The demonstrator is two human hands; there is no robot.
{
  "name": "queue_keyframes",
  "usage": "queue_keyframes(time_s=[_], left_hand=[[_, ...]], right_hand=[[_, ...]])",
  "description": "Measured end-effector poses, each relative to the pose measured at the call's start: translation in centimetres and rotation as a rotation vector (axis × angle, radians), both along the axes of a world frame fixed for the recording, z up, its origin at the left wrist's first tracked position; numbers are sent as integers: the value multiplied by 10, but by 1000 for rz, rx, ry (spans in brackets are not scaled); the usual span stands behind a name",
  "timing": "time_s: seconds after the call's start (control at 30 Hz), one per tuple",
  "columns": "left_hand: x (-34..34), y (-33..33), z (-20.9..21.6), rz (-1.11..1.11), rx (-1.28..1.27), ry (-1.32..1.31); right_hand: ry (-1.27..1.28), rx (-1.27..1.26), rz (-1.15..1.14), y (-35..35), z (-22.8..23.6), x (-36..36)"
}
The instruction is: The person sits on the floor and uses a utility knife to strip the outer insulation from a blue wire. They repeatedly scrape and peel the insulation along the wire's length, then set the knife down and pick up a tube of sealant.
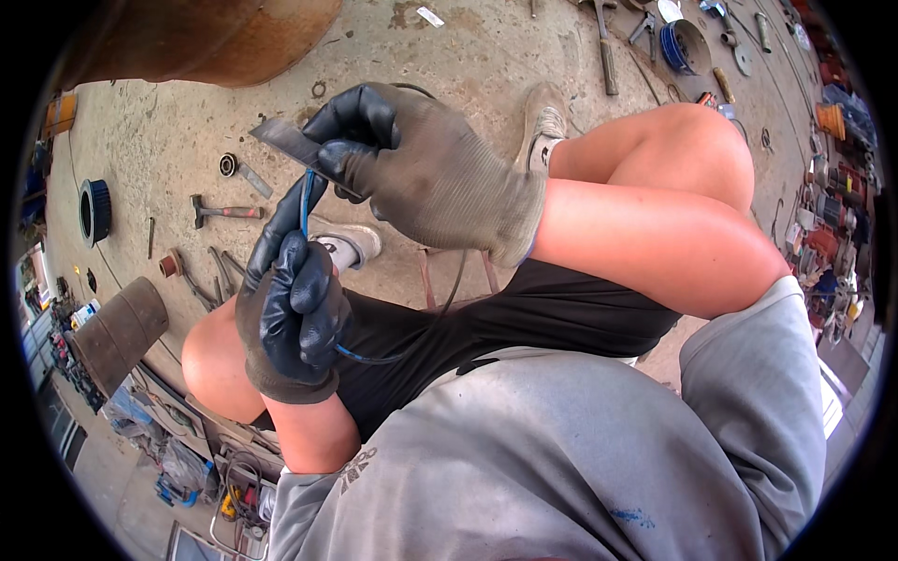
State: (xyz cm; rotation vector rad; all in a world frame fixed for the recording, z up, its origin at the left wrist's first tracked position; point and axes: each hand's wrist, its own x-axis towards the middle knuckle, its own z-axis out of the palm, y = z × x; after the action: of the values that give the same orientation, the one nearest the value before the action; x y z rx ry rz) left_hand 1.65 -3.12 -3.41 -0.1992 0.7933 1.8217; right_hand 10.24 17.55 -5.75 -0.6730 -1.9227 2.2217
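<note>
Blue cable rises from the left hand, its upper part close under a slanting metal blade.
That hand, the nearer, is closed around it; the right hand, farther up and right, pinches the blade. Below lies stained concrete floor with a hammer and other tools.

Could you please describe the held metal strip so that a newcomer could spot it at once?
Find the big rusty cylinder at the top left, then look below and right of it to the gloved right hand. The grey metal strip juts leftward from that hand's grip. Its flat, broad shape sets it apart from the thin blue cable just below it.
</note>
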Motion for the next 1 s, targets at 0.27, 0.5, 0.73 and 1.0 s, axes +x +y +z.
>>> queue_keyframes(time_s=[0.27,0.5,0.73,1.0], left_hand=[[0,0,-3,19,23,-40],[0,-3,-7,5,30,-10],[1,-1,-2,1,-32,28],[3,-5,2,25,-120,67]], right_hand=[[-34,102,-33,1,7,1],[46,78,-93,-4,4,1],[188,174,-101,-6,-10,-3],[106,183,108,8,5,-3]])
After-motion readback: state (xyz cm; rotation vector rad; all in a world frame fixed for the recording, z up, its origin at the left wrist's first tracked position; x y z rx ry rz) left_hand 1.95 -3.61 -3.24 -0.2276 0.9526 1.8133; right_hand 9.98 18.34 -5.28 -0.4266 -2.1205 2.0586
